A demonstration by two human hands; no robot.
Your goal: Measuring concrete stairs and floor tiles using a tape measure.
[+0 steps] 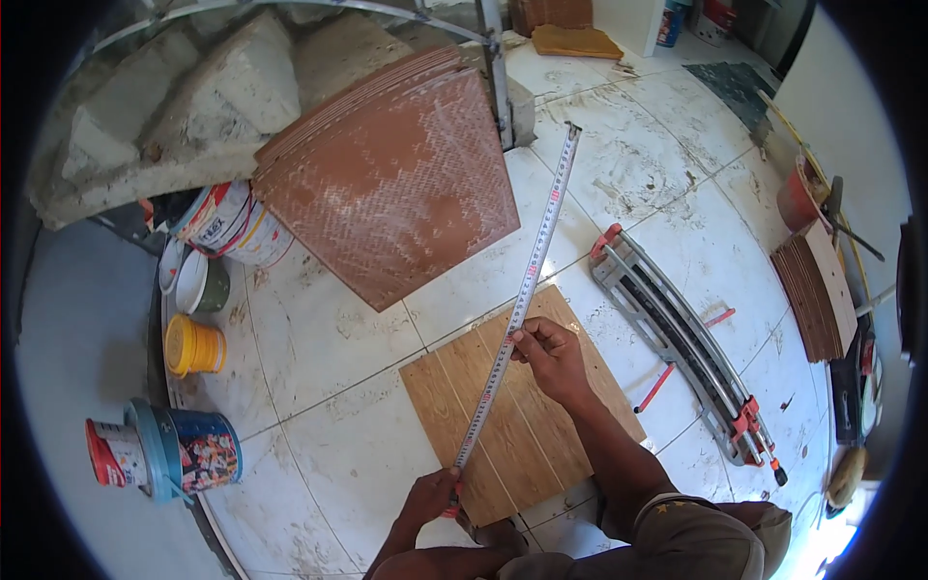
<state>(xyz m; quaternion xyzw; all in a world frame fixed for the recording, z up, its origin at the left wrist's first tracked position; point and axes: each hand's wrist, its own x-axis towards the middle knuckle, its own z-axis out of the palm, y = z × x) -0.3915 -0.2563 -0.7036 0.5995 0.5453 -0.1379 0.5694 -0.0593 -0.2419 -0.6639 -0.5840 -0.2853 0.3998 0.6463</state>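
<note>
A tape measure (pixel 535 253) is drawn out long, its white blade slanting from the lower middle up to the metal end hook at the upper right. My left hand (pixel 425 497) is closed round its case, of which a little red shows below the fingers. Farther along, my right hand (pixel 554 360) pinches the blade between thumb and fingers. The blade passes over a square wood-look tile (pixel 556 430) with pale lines across it, lying on the floor. Beyond my right hand, the hook end sticks out freely past the tile.
Large reddish-brown tiles (pixel 406 184) lean stacked against concrete steps (pixel 232 82). A manual tile cutter (pixel 681 338) lies at right, near more stacked brown tiles (pixel 820 290). At left stand a yellow bucket (pixel 196 345), a blue bucket (pixel 205 447) and a white bucket (pixel 237 227).
</note>
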